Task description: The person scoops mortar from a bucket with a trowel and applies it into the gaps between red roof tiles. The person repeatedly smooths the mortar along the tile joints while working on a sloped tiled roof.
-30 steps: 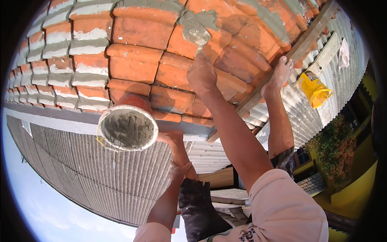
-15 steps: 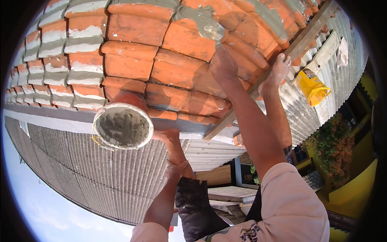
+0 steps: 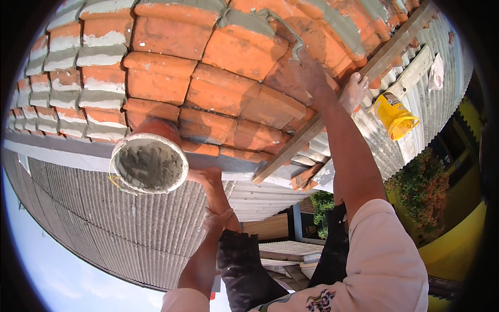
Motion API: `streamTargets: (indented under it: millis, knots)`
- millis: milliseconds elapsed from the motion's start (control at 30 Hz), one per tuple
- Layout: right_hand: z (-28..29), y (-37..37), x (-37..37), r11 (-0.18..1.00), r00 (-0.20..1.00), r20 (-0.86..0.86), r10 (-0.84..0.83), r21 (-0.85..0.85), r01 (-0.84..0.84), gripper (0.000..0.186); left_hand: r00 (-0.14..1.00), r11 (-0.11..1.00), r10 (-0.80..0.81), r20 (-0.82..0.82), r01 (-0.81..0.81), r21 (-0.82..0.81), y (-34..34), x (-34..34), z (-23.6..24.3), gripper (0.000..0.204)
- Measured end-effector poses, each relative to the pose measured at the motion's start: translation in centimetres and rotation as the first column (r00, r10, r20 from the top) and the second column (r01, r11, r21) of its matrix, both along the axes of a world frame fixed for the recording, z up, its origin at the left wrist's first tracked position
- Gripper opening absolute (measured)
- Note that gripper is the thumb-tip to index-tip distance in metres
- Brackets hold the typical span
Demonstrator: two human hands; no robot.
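Note:
My right hand [image 3: 310, 78] is closed round the handle of a trowel [image 3: 298, 49] above the orange roof tiles [image 3: 234, 49]. The trowel's blade is turned nearly edge-on beside a strip of wet grey mortar [image 3: 247, 21] on a tile joint. Lower down, my left hand [image 3: 218, 218] grips my left lower leg [image 3: 213, 190]; some of its fingers are hidden. A reddish bucket [image 3: 156, 126] with a mortar-crusted rim stands tilted left of that leg. Grey mortar [image 3: 150, 164] lies inside it.
A wooden beam [image 3: 312, 135] runs diagonally across the tiles, my right foot [image 3: 355, 91] at its edge. A yellow pail [image 3: 393, 117] lies on the corrugated sheets at right. Broken tile pieces [image 3: 305, 177] sit below the beam. Grey corrugated roofing [image 3: 114, 218] slopes away at lower left.
My right hand has shifted right, and the trowel has turned from flat over the tiles to nearly edge-on. More mortar shows on the joint. My left hand keeps its hold on the leg.

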State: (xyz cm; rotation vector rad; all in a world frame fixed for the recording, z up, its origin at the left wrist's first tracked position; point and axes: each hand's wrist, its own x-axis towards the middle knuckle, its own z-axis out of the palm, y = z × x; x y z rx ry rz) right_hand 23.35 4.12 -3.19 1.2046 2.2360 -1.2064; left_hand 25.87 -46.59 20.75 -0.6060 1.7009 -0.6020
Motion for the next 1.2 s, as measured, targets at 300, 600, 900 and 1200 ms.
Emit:
streamTargets:
  millis: [300, 600, 900, 1200]
  knots:
    - [1.1, -2.4, 2.5, 0.997, 0.993, -0.094, 0.074, -0.030, -0.078, 0.044, 0.996, 0.999, -0.013, 0.092, 0.016, -0.028, -0.2, -0.1, -0.4, 0.137]
    - [0.4, -1.9, -3.0, 0.987, 0.990, 0.069, 0.124, -0.111, -0.116, 0.033, 0.998, 0.999, -0.020, 0.062, 0.023, -0.048, -0.2, 0.0, -0.3, 0.134]
    - [-0.4, -6.6, 1.7, 0.985, 0.984, 0.103, -0.145, 0.108, 0.134, 0.031, 0.999, 0.999, -0.006, 0.042, 0.008, -0.047, 0.8, -0.4, -0.3, 0.131]
    - [-1.1, -12.8, 3.3, 0.980, 0.981, 0.188, -0.055, 0.197, 0.017, 0.031, 1.000, 0.999, 0.028, 0.007, -0.028, 0.014, 0.9, -0.5, 0.0, 0.127]
